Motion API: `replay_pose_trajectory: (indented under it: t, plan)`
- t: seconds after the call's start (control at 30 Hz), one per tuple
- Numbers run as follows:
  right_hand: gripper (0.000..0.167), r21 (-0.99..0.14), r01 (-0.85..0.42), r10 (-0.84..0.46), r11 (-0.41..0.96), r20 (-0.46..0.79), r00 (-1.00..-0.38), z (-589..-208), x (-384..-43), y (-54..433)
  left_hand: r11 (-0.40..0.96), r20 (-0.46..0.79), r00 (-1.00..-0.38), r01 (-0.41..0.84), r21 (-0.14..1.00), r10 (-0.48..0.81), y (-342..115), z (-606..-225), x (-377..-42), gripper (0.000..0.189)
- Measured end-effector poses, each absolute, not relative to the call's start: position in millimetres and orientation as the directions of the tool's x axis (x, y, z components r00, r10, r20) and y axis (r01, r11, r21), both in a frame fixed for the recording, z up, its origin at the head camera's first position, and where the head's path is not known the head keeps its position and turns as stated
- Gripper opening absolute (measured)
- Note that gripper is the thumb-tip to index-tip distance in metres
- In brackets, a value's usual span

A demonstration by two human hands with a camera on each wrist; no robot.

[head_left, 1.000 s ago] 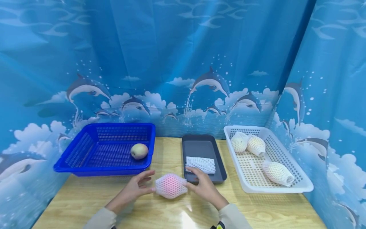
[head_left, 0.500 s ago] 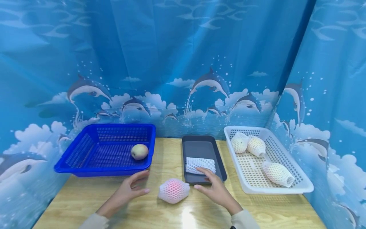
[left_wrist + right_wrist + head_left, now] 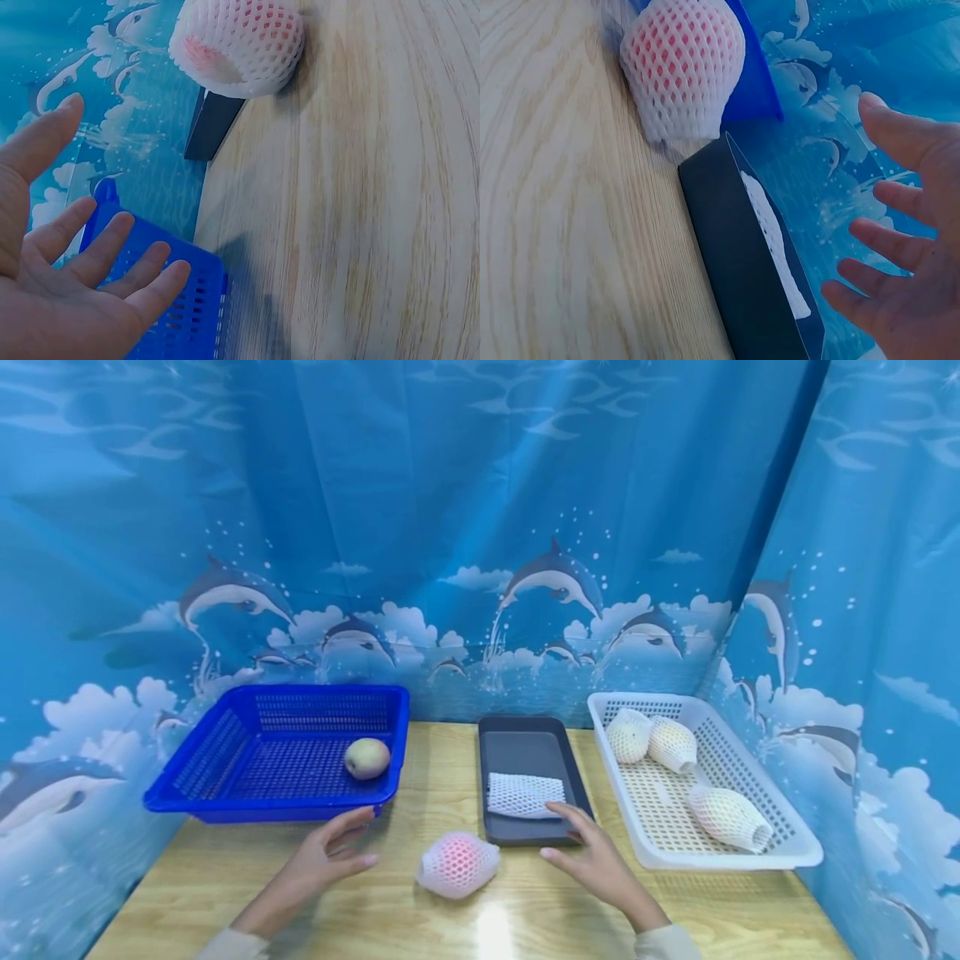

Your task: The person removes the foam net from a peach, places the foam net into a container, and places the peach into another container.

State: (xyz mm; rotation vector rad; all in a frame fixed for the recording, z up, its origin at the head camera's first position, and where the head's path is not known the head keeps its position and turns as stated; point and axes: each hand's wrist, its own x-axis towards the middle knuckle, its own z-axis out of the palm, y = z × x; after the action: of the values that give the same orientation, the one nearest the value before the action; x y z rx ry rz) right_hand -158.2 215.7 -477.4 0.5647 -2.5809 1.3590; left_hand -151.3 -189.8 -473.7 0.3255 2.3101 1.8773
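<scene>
A reddish fruit in a white foam net sleeve (image 3: pixel 459 865) lies on the wooden table between my two hands, touched by neither. My left hand (image 3: pixel 318 864) is held to its left with fingers spread, in front of the blue basket (image 3: pixel 270 806). In the left wrist view the palm and loose fingers of that left hand (image 3: pixel 90 277) hold nothing. My right hand (image 3: pixel 600 864) hovers by the near right corner of a dark grey tray (image 3: pixel 525 743), its fingers overlapping the tray's edge. A flat white foam net sleeve (image 3: pixel 525 795) lies inside the tray.
One bare apple (image 3: pixel 367 758) sits in the blue basket at the left. At the right stands a white basket (image 3: pixel 720 862) with several net-wrapped fruits, one of them a wrapped fruit (image 3: pixel 729 818) near its front. A blue dolphin curtain (image 3: pixel 480 527) backs the table.
Both hands have drawn away from the net-wrapped fruit, the left one leftward and the right one rightward. The fruit has shifted slightly toward the near side and now rests alone.
</scene>
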Motion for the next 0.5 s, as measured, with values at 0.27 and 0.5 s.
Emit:
replay_pose_trajectory:
  t: [0.27,0.5]
  plan:
    - [0.062,-0.755,-0.418,-0.247,0.505,0.338,-0.908,-479.5,-154.5,224.7,0.226,0.042,-0.969,0.099,0.969,0.245,-198.3,-472.1,-148.4,0.070]
    - [0.063,-0.751,-0.431,-0.265,0.501,0.341,-0.902,-480.3,-154.1,226.0,0.223,0.046,-0.967,0.104,0.969,0.251,-200.5,-472.9,-147.2,0.068]
